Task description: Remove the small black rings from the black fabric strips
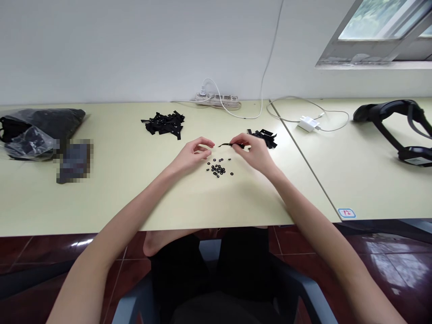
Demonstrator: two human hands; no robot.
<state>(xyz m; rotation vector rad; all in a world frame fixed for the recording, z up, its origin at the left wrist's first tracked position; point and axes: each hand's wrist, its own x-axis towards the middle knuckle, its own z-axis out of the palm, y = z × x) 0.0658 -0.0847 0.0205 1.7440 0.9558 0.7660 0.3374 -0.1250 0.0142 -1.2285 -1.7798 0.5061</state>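
Near the middle of the frame, a thin black strip (225, 144) is clamped between the thumb and fingers of the right hand (252, 147), its free end left sticking out toward the left, probably so that it can be reached by the other hand. By the left hand (195, 153), just left of that end, no grip is shown: thumb and fingers are curved and held apart, and whether anything tiny is pinched there cannot be told. Small rings (218, 170) are scattered just below and between the hands, seemingly so placed to be picked up with little reaching. A right-hand pile of strips (266, 137) is partly hidden behind the right hand, while a larger pile (165, 123) is set farther off, above and left of the left hand, perhaps to be kept from mixing.

The strips are flat, narrow and dark, apparently cloth or soft plastic, heaped at all angles, with pale specks seen on some. The rings are round, black and slightly glossy, each with a hole or pale centre. Both piles are borne by a smooth, pale yellow-green table (202, 202). At the far left, dark, soft-looking stuff is wrapped in a crinkled clear bag (37, 144).
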